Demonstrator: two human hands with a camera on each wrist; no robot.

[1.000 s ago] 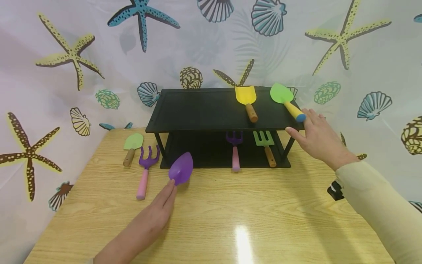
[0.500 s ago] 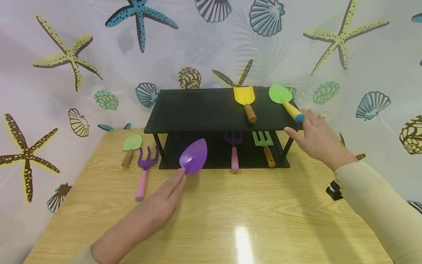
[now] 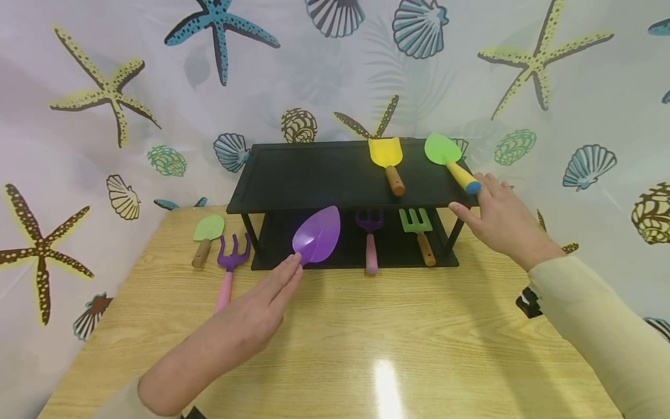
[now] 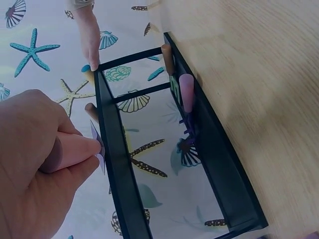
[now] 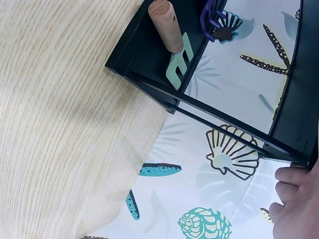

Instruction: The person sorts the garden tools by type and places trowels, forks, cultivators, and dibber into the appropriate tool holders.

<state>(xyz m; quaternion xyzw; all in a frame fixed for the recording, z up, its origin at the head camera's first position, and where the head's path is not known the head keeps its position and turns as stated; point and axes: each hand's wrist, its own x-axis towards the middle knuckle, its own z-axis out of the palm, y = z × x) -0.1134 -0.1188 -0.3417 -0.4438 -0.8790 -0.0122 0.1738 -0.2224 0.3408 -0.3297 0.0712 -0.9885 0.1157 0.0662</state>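
My left hand [image 3: 256,311] grips the pink handle [image 4: 75,149] of a purple toy trowel [image 3: 316,233]. The trowel's blade is raised, overlapping the front of a black two-tier shelf [image 3: 309,174] in the head view. At the shelf's right front corner, my right hand [image 3: 502,218] holds the edge of the top tier, thumb at the front and fingers along the side. Beside that hand lies a green trowel with a yellow handle [image 3: 445,152] on the top tier. A yellow shovel with a wooden handle [image 3: 386,154] lies left of it.
On the lower tier are a purple fork with pink handle [image 3: 371,250] and a green fork [image 3: 425,247]. A small green trowel [image 3: 209,228] and another purple fork [image 3: 230,262] lie on the wooden table [image 3: 324,331] to the left. A patterned cloth [image 3: 335,70] hangs behind.
My left hand has carried the purple trowel up and to the right, from near the table in front of the shelf toward its top tier. The right hand stays at the corner.
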